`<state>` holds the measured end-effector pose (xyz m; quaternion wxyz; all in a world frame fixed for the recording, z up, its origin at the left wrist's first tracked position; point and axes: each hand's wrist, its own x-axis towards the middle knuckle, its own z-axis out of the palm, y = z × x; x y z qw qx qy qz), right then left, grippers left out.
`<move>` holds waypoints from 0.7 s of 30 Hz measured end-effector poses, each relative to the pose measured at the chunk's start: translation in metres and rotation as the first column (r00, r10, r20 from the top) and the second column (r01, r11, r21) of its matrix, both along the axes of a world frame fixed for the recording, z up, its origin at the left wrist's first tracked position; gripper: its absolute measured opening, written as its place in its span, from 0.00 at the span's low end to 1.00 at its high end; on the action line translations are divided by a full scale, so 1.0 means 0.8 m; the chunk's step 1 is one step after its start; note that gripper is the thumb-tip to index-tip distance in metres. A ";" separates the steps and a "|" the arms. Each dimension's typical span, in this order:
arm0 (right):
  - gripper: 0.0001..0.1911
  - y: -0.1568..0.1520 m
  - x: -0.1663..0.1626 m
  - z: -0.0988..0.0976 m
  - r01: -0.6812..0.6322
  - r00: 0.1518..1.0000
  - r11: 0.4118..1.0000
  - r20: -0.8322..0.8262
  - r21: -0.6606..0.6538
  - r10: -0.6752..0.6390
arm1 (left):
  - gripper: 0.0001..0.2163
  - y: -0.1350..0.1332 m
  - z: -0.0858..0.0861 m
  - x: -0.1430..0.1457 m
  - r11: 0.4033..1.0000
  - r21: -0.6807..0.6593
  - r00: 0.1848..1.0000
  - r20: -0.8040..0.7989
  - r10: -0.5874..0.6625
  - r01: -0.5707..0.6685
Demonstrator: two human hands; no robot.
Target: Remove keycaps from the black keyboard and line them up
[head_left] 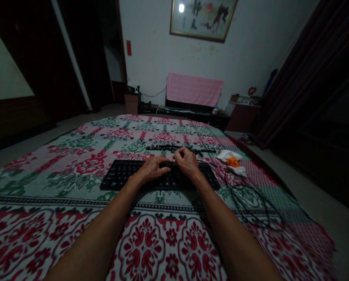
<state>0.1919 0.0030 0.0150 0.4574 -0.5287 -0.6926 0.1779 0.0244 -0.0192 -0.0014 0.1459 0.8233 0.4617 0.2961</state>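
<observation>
A black keyboard [120, 177] lies on the patterned bedspread in front of me. My left hand [152, 168] rests on its middle, palm down, with fingers stretched out and the thumb apart. Just right of it, my right hand [186, 160] is held over the keyboard, its thumb and fingertips pinched together. Whatever is in that pinch is too small and dark to make out. Behind the keyboard runs a row of small loose black pieces [162, 148] that look like keycaps, partly hidden by my right hand.
White crumpled tissues [229, 156] and an orange bit of material [232, 161] lie right of the keyboard. A black cable [263, 203] coils on the bedspread [83, 168] nearby. Beyond the bed stand a low cabinet with a pink cloth [193, 89] and a side cabinet [243, 115].
</observation>
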 end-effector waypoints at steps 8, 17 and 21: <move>0.11 -0.007 -0.008 0.001 -0.041 0.996 0.998 -0.075 0.055 0.046 | 0.13 -0.003 0.001 0.009 0.985 0.133 0.967 -0.215 0.136 -0.109; 0.10 -0.010 0.003 0.008 -0.077 0.994 0.977 -0.061 0.199 0.091 | 0.11 0.001 -0.008 0.005 0.966 0.142 0.964 -0.124 0.234 -0.216; 0.10 -0.005 0.010 -0.002 -0.216 0.976 0.947 0.078 0.238 0.203 | 0.12 0.006 -0.013 0.006 0.978 0.024 0.961 0.190 0.200 -0.208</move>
